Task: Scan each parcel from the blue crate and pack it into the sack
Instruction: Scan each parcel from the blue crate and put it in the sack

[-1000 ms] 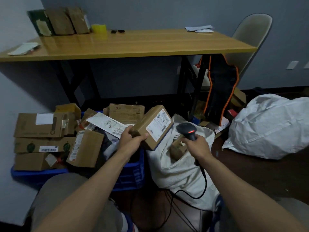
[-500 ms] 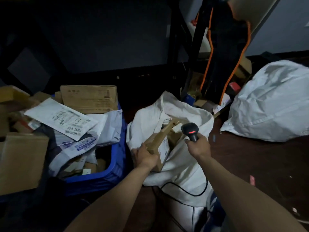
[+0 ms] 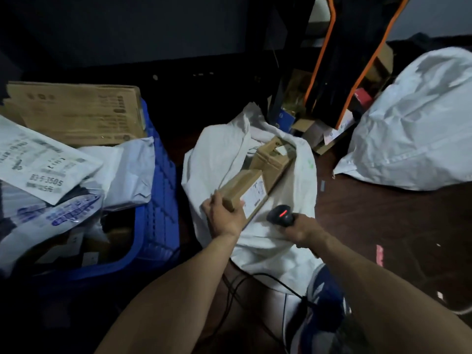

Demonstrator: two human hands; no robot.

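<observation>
Crate (image 3: 158, 213) left of the sack (image 3: 275, 241) is nowhere near empty. It's piled with a big carton (image 3: 76, 113) and mailers (image 3: 122, 169), so plenty left to scan. Sack already has at least one box (image 3: 270, 162) sitting in its mouth. The parcel (image 3: 237, 185) I'm on is right at the sack's opening, label facing up, near end clamped in my left hand (image 3: 224, 221). I'd guess it's scanned and going in. Right hand (image 3: 304, 229) hovers over the sack's front, fingers wrapped round the scanner (image 3: 281, 213), red light on.
</observation>
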